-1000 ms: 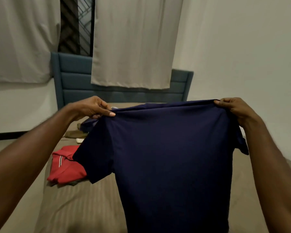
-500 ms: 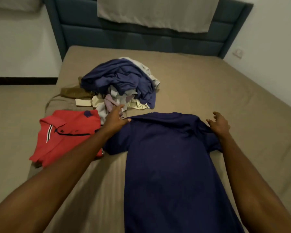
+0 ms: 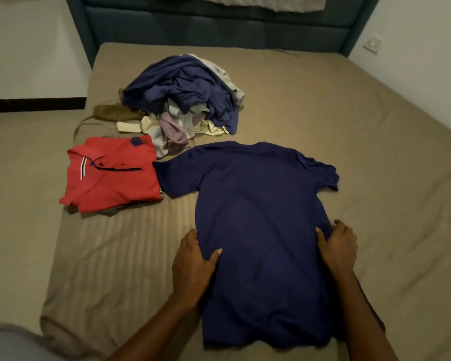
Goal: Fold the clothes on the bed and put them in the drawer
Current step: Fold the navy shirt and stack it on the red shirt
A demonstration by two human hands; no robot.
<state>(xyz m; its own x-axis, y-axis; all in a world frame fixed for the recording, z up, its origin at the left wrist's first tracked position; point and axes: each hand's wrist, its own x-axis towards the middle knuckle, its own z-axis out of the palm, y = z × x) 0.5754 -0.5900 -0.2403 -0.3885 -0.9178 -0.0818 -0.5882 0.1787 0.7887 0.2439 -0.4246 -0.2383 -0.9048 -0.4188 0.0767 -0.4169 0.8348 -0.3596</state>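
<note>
The navy shirt (image 3: pixel 261 230) lay spread flat on the bed (image 3: pixel 375 178), back side up, its collar pointing to twelve o'clock and its hem toward six. Both short sleeves were out to the sides, the one at nine o'clock smooth, the one at three o'clock rumpled.

The left hand (image 3: pixel 193 267) rested at the shirt's nine o'clock edge, about waist height, with its thumb lying over the cloth and its fingers straight along the side seam. The right hand (image 3: pixel 337 246) sat at the three o'clock edge, level with the other, thumb on top of the fabric and fingers curled around the side, gripping it.

At about ten o'clock from the shirt lay a folded red polo (image 3: pixel 112 175), collar up, stacked on something darker, its near corner just beside the navy sleeve. Further up, toward eleven o'clock, a loose heap of clothes (image 3: pixel 185 100) was piled, blue on top with pale pieces spilling out beneath. The padded headboard (image 3: pixel 219 24) stood across the far end at twelve o'clock, and a wall switch (image 3: pixel 372 43) showed at about two o'clock.
</note>
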